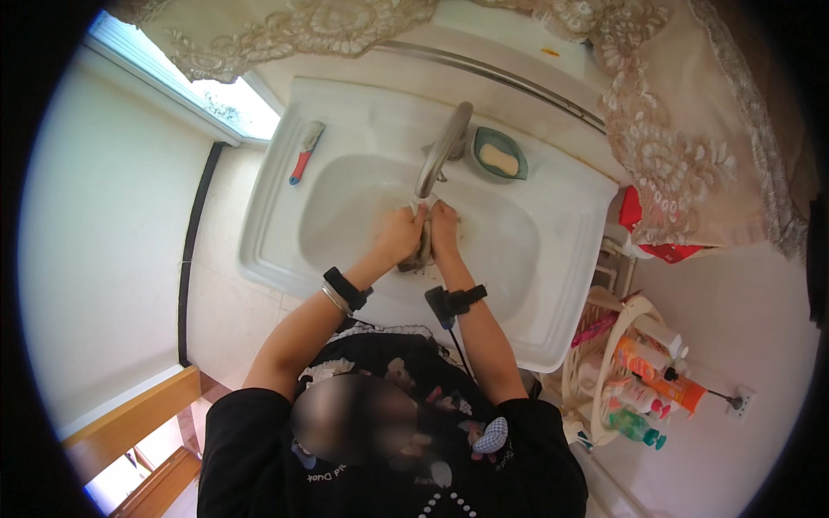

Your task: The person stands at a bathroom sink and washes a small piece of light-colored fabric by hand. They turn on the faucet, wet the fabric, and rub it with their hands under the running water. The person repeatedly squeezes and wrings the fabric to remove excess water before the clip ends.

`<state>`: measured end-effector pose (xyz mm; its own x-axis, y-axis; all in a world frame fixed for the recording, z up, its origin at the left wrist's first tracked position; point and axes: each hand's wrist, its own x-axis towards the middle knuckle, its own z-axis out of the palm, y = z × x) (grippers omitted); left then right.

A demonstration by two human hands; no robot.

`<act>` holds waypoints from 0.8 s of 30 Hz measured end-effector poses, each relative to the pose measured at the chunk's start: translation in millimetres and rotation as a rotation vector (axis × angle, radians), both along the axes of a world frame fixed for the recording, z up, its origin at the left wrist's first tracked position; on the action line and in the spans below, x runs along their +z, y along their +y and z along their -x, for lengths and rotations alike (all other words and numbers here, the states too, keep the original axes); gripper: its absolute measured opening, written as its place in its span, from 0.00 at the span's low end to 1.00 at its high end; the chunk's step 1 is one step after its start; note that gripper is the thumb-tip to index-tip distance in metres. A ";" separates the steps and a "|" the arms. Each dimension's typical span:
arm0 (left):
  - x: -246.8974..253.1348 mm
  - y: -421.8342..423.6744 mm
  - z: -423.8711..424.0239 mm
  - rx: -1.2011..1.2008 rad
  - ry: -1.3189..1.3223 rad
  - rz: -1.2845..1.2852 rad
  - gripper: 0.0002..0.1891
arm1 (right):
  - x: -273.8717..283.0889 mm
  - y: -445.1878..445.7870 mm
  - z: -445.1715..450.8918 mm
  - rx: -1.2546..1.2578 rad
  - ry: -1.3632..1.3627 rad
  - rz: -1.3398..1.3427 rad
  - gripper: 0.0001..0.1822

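Under the spout of a curved metal faucet (442,150), my left hand (399,233) and my right hand (444,230) are close together inside a white ceramic washbasin (330,220). Between them is a wet grey-brown item (424,246), mostly covered by my fingers; its kind cannot be made out. Both hands are curled around it, the left thumb pointing up toward the spout. Water seems to fall onto the hands. Dark specks and brownish water lie in the bowl around the item.
A brush (306,152) with a red and blue handle lies on the left rim. Behind the bowl at right, a green leaf-shaped dish (484,139) holds a soap bar (499,159). A basket (570,382) of bottles stands at lower right; lace curtains (311,29) hang above.
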<state>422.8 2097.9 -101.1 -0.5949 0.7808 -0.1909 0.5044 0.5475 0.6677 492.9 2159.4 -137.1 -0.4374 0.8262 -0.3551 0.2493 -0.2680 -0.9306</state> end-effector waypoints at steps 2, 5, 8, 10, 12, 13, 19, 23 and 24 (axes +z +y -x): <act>-12.1 3.2 4.2 0.089 -0.144 -0.142 0.26 | -15.7 2.3 -0.8 -0.008 0.069 0.034 0.16; -28.2 7.7 19.4 0.207 -0.140 -0.127 0.27 | 2.3 -20.2 2.7 0.114 -0.115 -0.256 0.16; 7.8 1.9 12.7 0.079 -0.163 -0.078 0.28 | 12.3 -4.1 -0.4 0.062 -0.079 -0.163 0.17; -8.3 1.6 5.4 0.080 -0.085 -0.101 0.28 | 10.8 -2.7 -0.8 0.055 -0.080 -0.149 0.17; -14.1 4.7 8.9 0.111 -0.109 -0.104 0.28 | 6.8 -4.4 -2.1 0.079 -0.122 -0.208 0.17; -10.5 8.9 16.7 0.144 -0.173 -0.096 0.28 | 6.3 -6.1 -1.4 0.096 -0.114 -0.269 0.17; -4.1 1.7 3.7 0.058 -0.110 -0.136 0.26 | -3.1 3.3 -1.1 0.056 -0.046 -0.186 0.15; -4.8 9.1 20.1 0.235 -0.280 -0.157 0.26 | 9.6 -7.8 0.3 0.144 -0.120 -0.285 0.15; -1.8 5.7 15.3 0.154 -0.153 -0.171 0.26 | 14.0 -8.3 1.7 0.160 -0.115 -0.281 0.15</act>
<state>407.6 2103.6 -102.9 -0.6838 0.7117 -0.1610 0.3098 0.4829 0.8190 491.2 2151.2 -123.1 -0.5401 0.8225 -0.1783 0.3751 0.0457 -0.9258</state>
